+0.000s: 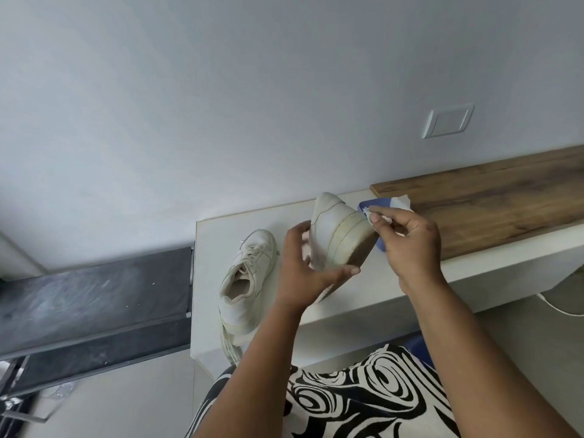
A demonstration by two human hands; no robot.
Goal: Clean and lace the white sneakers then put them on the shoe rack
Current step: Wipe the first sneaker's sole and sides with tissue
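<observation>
Sneaker (335, 235) gripped by left hand (303, 267) | right hand (407, 245) pinching apparently a wipe (371, 216) at its sole

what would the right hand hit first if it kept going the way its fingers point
Probably the sole edge of the held sneaker: the right hand, pinching a wipe, points left at it, almost touching, though depth is unclear.

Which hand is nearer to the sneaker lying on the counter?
Left. The left hand, gripping the raised sneaker, is just right of the lying sneaker; the right hand, pinching a wipe, is farther right.
</observation>
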